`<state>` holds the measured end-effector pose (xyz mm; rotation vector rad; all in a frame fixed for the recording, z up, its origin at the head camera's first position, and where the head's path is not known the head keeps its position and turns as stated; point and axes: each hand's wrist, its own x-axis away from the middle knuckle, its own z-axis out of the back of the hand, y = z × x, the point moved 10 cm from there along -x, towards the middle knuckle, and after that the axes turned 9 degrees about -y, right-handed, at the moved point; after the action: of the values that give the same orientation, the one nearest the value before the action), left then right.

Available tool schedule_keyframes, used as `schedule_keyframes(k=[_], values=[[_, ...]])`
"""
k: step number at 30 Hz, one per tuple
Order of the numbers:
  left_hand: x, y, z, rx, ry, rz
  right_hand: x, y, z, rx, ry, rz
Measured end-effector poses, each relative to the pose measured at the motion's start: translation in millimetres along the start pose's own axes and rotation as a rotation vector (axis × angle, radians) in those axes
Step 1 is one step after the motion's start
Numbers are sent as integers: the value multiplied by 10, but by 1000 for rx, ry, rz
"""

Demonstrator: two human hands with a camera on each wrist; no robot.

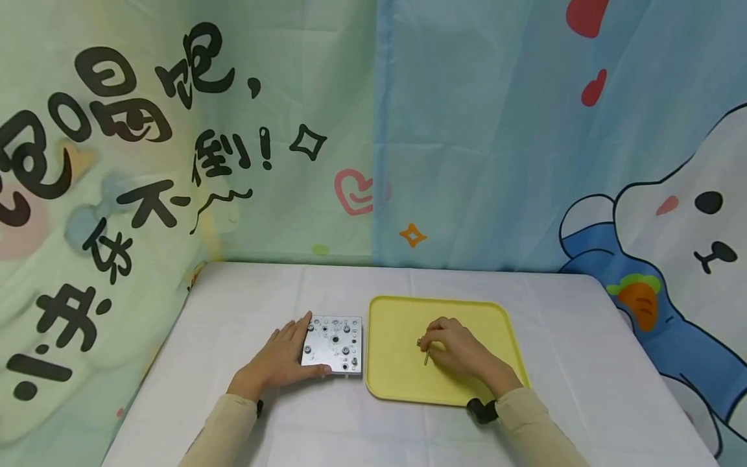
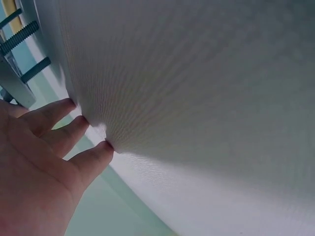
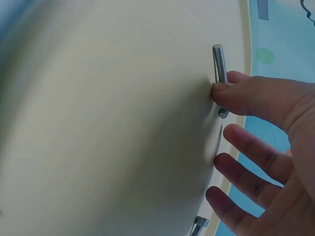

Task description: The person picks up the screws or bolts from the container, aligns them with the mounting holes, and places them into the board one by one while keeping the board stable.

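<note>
A square silver metal plate, with several holes and small fittings on top, lies on the white cloth. My left hand holds it at its left side, index finger at the back corner and thumb along the front edge. In the left wrist view, threaded bolts stick out from the plate, and the hand's other fingers touch the cloth. Over the yellow tray, my right hand pinches a threaded metal rod between thumb and index finger. A bolt with a head lies near the other fingertips.
The tray stands just right of the plate, its raised rim close to the plate's edge. White cloth covers the table. Printed curtains hang behind and to the left. A black wrist device sits at the right cuff.
</note>
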<state>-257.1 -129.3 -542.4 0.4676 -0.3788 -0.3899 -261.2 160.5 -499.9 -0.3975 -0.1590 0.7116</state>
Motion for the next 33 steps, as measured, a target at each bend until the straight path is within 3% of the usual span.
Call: schedule_keyframes(k=[13,22,33], values=[[11,30,27,-1,0,-5,8,52,-11,10,15,-55],[23,37,26,8,2,-11,-14,-97,48,46,77,-35],[19,26,21,9,2,-3,-110,-662,124,109,158,168]])
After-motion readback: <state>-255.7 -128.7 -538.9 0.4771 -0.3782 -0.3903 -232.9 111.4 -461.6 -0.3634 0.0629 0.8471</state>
